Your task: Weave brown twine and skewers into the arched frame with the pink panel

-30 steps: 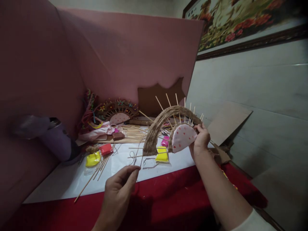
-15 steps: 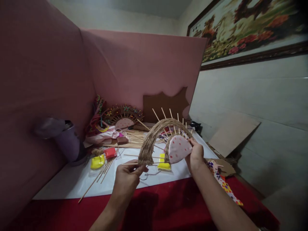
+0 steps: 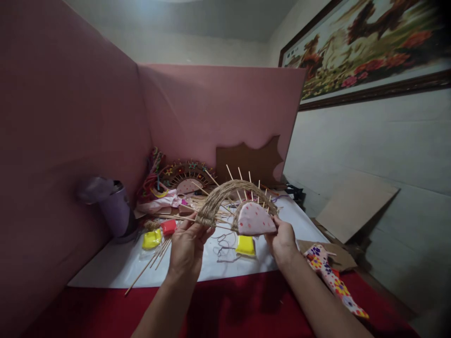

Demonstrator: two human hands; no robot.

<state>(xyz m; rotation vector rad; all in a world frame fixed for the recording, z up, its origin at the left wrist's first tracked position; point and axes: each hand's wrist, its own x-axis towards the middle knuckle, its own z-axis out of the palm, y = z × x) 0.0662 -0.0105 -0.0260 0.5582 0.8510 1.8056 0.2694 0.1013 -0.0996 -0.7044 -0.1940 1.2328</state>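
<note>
A: Head view first. What do the hands have?

B: Both hold the twine arch (image 3: 230,192), raised over the white sheet (image 3: 105,267). The left hand (image 3: 188,246) has its fingers closed on the arch's foot at 9 o'clock; the right hand (image 3: 282,239) grips the other end at 3 o'clock, just under the pink dotted half-disc (image 3: 255,219). Thin sticks (image 3: 239,172) fan out of the arch toward 12.

A: Any change from half a second back?

B: Yes. Then the left hand sat below the foot, pinching near a loose stick; now it has come up and clasps the foot itself. The arch lies flatter and higher in the picture. A second ago that hand was well short of it, fingers half open.

A: Around them?

B: A yellow packet (image 3: 245,245) on the sheet at 6 o'clock from the arch, with loose thread (image 3: 223,249) beside it. Another yellow packet (image 3: 151,239) and a red one (image 3: 169,226) toward 9. A purple cup (image 3: 118,211) farther left. A finished arch (image 3: 188,174) at 11, against the pink board (image 3: 218,108). Floral cloth (image 3: 331,277) lies at 4 o'clock on the red cover (image 3: 239,305).
</note>
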